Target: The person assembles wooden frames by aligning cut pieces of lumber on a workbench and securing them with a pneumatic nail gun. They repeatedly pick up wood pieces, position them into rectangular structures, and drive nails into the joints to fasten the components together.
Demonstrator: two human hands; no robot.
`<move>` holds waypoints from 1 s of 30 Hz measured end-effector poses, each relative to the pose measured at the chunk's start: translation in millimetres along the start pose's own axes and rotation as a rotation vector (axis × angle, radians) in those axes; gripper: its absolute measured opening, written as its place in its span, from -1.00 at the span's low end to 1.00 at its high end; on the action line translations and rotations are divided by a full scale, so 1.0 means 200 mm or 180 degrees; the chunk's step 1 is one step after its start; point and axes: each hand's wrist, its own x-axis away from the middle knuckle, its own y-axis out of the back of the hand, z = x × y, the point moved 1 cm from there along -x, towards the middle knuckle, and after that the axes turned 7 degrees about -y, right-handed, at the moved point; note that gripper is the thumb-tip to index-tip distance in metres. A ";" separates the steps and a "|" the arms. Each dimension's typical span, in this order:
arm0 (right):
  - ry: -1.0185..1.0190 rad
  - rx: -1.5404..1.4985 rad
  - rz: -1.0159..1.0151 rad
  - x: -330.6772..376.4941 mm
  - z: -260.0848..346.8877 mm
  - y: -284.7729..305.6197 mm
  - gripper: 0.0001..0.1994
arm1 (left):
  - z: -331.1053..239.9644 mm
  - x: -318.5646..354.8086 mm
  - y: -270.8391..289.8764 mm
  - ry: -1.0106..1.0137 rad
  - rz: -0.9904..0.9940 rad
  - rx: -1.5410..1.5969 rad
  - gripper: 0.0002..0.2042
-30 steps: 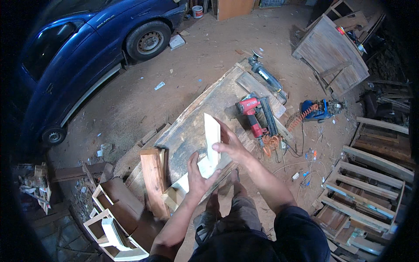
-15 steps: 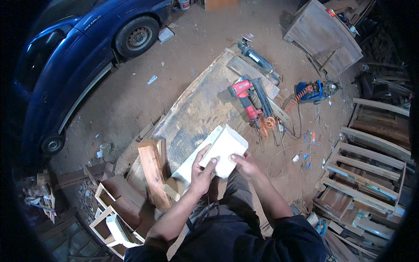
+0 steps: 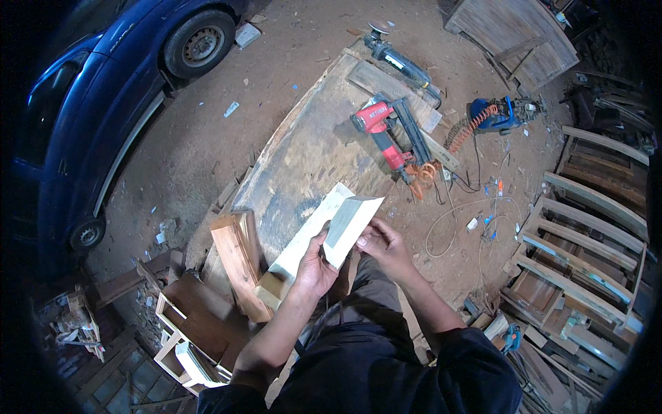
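My left hand (image 3: 315,265) grips a folded sheet of pale sandpaper (image 3: 348,219) from below, its grey face turned toward me. My right hand (image 3: 383,243) pinches the sheet's right edge. Under the hands lies a long pale wooden piece (image 3: 296,250) on a worn wooden workbench (image 3: 303,148). Beside it to the left leans a reddish-brown wooden block (image 3: 238,261).
A red nail gun (image 3: 383,131) with an orange coiled hose (image 3: 470,127) lies at the bench's far end, near a dark power tool (image 3: 400,62). A blue car (image 3: 103,103) stands left. Wooden frames (image 3: 586,234) are stacked right, more wood pieces (image 3: 186,324) lower left.
The sheet was held upright over the bench a second ago; both hands have since brought it closer and folded it, so its grey face shows. My head has moved nearer to the bench.
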 end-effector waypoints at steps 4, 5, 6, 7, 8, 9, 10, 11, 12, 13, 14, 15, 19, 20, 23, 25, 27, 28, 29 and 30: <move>0.0094 0.0261 -0.0088 -0.03 0.02 0.02 -0.42 | -0.02 0.00 -0.11 0.0195 -0.0004 -0.0053 -0.55; 0.0094 0.0298 -0.0099 -0.04 0.02 0.03 -0.41 | 0.00 -0.02 -0.10 0.0285 0.0032 -0.0023 -0.57; 0.0099 0.0336 -0.0110 -0.04 0.02 0.04 -0.41 | 0.01 -0.04 -0.08 0.0373 0.0073 0.0006 -0.58; 0.0104 0.0375 -0.0121 -0.05 0.02 0.05 -0.40 | 0.02 -0.05 -0.07 0.0461 0.0115 0.0037 -0.60; 0.0155 0.0724 -0.0119 -0.06 0.02 0.07 -0.36 | 0.03 -0.06 -0.06 0.0464 -0.0063 0.0182 -0.61; 0.0196 0.1074 -0.0102 -0.07 0.01 0.09 -0.32 | 0.06 -0.05 -0.06 0.0457 -0.0251 0.0331 -0.63; 0.0238 0.1426 -0.0082 -0.08 0.01 0.11 -0.28 | 0.09 -0.05 -0.05 0.0449 -0.0438 0.0483 -0.64; 0.0568 0.2075 -0.0249 -0.09 0.03 0.11 -0.24 | 0.12 -0.04 -0.04 0.0599 -0.0213 0.0678 -0.66; 0.0904 0.2722 -0.0395 -0.11 0.04 0.11 -0.20 | 0.14 -0.03 -0.03 0.0730 0.0008 0.0877 -0.66; 0.1251 0.3366 -0.0534 -0.12 0.05 0.11 -0.16 | 0.16 -0.02 -0.04 0.0856 0.0233 0.1078 -0.67; 0.1357 0.3383 -0.0517 -0.12 0.04 0.12 -0.15 | 0.20 -0.01 -0.05 0.1063 0.0155 0.1125 -0.68; 0.1461 0.3398 -0.0483 -0.12 0.02 0.15 -0.13 | 0.20 0.04 -0.15 0.0814 -0.0372 0.0801 -0.68; 0.1417 0.3126 -0.0662 -0.18 -0.14 0.23 -0.21 | 0.29 0.07 -0.23 0.1046 -0.0368 0.1081 -0.63; 0.1360 0.3000 -0.0679 -0.20 -0.18 0.25 -0.24 | 0.30 0.07 -0.22 0.1119 -0.0318 0.1157 -0.63; 0.0937 0.2239 -0.0472 -0.25 -0.31 0.35 -0.35 | 0.29 0.04 -0.22 0.1486 -0.0288 0.0451 -0.56; 0.0443 0.1355 -0.0422 -0.27 -0.34 0.36 -0.40 | 0.26 -0.01 -0.19 0.1418 0.0152 -0.0368 -0.57; -0.0204 0.1329 -0.0309 -0.26 -0.33 0.34 -0.40 | 0.29 -0.09 -0.07 0.1166 0.0231 -0.1559 -0.61; 0.0110 0.1862 -0.0272 -0.28 -0.38 0.39 -0.42 | 0.30 -0.14 0.00 0.0275 0.0427 -0.2274 -0.70; 0.0433 0.2401 -0.0215 -0.33 -0.45 0.47 -0.43 | 0.36 -0.20 0.14 -0.0515 0.0269 -0.2922 -0.73; 0.0776 0.2916 -0.0179 -0.39 -0.50 0.53 -0.44 | 0.24 -0.25 0.07 -0.1486 0.0013 -0.4092 -0.74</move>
